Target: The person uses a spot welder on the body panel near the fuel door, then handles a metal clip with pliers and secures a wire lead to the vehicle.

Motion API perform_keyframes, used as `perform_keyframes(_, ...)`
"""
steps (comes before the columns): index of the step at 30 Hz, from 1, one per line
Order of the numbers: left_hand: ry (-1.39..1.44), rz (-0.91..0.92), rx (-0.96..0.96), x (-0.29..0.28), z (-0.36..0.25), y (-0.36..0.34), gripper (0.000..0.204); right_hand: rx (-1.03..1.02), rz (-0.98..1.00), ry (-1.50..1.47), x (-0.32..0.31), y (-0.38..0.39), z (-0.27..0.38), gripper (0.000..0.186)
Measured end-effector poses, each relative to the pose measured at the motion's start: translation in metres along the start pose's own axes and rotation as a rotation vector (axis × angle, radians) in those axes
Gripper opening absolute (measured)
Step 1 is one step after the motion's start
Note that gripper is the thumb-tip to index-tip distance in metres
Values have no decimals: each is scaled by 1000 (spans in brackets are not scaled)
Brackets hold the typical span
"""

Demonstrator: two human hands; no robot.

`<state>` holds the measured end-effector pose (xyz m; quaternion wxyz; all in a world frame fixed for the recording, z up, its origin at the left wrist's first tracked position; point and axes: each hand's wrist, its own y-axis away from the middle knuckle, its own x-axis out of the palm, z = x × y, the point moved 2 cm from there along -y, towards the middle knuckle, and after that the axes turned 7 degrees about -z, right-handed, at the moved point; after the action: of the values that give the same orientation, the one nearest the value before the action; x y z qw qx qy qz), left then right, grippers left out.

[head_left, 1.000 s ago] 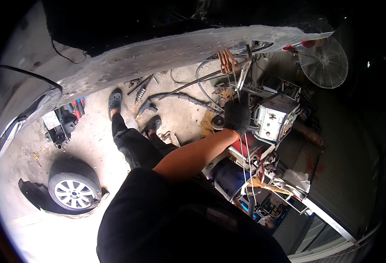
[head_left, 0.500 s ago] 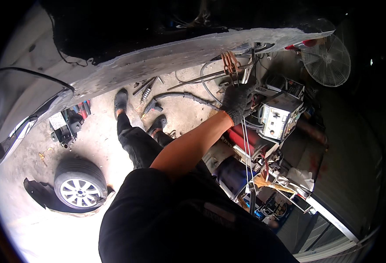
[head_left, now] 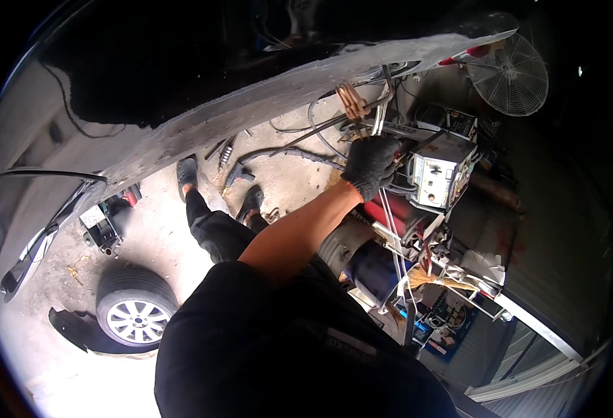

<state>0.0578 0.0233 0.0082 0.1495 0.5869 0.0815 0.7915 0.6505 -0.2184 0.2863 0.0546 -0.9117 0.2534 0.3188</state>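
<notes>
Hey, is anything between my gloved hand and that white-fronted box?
Partly: dark cables crowd the box's left side, just to the lower right of your gloved hand. Nothing visible covers the front of the white-fronted box. I can't judge the depth between them.

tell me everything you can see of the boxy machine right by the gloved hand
The boxy machine has a pale front panel with small dark controls or sockets, and a grey, metal-looking casing. It sits in the right half of the picture, just right of the gloved hand, slightly tilted in this fisheye view. Dark cables run close by its lower left; whether they plug in is unclear. Its support and power state cannot be made out, nor whether the hand touches it.
</notes>
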Motion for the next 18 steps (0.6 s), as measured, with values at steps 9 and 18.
perform_keyframes(9, 70, -181, -101, 7, -6, 10, 15, 35, -49, -113, -15, 29, 62, 28)
perform_keyframes(18, 22, -60, -45, -5, 4, 3, 26, -312, -212, -312, -82, 43, 194, 31)
